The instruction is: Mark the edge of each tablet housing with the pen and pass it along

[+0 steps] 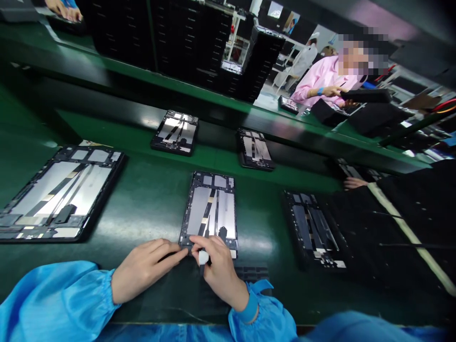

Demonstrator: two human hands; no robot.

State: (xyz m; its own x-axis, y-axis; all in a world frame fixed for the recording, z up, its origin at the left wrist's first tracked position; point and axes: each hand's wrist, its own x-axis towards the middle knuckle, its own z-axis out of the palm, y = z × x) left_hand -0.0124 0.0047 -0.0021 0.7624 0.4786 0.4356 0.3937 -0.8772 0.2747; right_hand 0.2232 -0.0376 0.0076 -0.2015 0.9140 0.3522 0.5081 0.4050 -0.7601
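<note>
Opened tablet point(213, 211) at the near middle of the green bench point(144, 202); any markings on its ribbon cable point(210, 202) are too small to read. The right hand point(221, 270) closes on a pale-ended tool point(204, 258) over the near edge. The left hand point(147, 266) reaches the near left corner; its grip cannot be told. Similar tablets point(62, 192) lie left, right and far.

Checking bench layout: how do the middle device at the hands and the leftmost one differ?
Handling: the middle device has the right hand over its near end; the leftmost device has no hand on it.
Size: the leftmost device looks larger in view than the middle device.
Shared: both lie flat, showing pale panels, dark strips and black rims.
</note>
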